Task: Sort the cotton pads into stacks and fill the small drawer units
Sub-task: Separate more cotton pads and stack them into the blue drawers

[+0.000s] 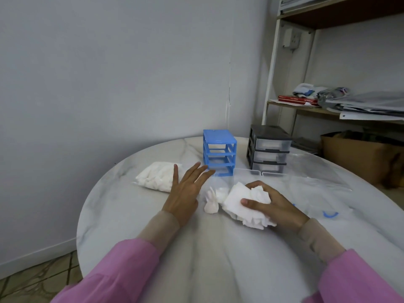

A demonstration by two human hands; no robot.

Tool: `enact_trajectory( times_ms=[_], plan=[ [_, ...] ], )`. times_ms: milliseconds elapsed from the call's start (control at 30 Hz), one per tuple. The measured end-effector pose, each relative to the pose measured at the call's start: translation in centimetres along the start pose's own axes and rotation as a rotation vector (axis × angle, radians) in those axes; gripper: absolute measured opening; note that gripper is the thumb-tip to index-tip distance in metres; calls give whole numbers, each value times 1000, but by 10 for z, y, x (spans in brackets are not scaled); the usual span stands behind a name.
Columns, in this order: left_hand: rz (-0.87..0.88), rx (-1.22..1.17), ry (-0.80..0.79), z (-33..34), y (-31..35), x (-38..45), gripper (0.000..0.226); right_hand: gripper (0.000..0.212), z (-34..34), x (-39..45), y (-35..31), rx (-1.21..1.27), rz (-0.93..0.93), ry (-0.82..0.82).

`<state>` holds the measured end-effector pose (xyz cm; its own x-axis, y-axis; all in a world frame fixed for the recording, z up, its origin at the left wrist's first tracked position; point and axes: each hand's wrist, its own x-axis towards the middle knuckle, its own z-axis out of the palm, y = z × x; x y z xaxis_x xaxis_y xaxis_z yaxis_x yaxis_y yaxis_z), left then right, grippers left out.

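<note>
Sorting stage, seen from beside the desk (131,215). The right hand (275,206) grasps a loose bundle of cotton pads (240,200), thumb laid across the top sheet and fingers curled over the crumpled far edge; the bundle rests on the desk beneath the palm. The left hand (185,189) is released, fingers straight and spread, hovering or lightly resting just left of a few stray pads (213,200) that lie between the two hands. A larger heap of pads (156,177) lies beyond and to the left of the left hand. Past its fingertips stands the blue drawer frame (219,154), its slots apparently without drawers; the grey drawer unit (267,149) stands beyond the right hand. To do this step well, the free hand should probably square the edges while the grasping hand pins the bundle flat, since crumpled pads are likely to jam a shallow drawer.
</note>
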<state>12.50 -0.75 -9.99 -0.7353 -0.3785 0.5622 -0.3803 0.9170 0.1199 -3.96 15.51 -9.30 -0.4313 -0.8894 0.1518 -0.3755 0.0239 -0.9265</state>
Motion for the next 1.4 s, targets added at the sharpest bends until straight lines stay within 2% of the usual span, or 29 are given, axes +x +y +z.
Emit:
enact_trajectory(
  times_ms=[133,267,400,467,567,700,800,933,1200,1400],
  plan=[
    [107,-224,211,10,7,11,68,30,-2,3,-5,67,1,20],
    [39,-378,99,8,29,14,44,26,0,6,-2,25,-54,-1],
    [18,-514,-13,17,38,11,30,16,4,5,8,3,-115,47],
    [-18,-643,-56,19,39,9,29,15,4,4,6,-5,-143,74],
    [-94,-910,-32,18,42,7,33,17,6,3,3,-1,-159,105],
    [-126,-1095,-14,18,45,8,54,14,10,1,0,-72,-166,126],
    [-163,-1152,-16,16,45,9,40,12,11,-1,-7,-128,-210,185],
    [-173,-1084,-41,15,44,9,17,9,12,-5,-13,-183,-206,296],
    [-175,-1199,-95,11,48,8,25,14,12,-10,-18,-164,-231,284],
    [-197,-1301,-120,13,48,10,10,7,12,-8,-17,-147,-255,262]
  ],
)
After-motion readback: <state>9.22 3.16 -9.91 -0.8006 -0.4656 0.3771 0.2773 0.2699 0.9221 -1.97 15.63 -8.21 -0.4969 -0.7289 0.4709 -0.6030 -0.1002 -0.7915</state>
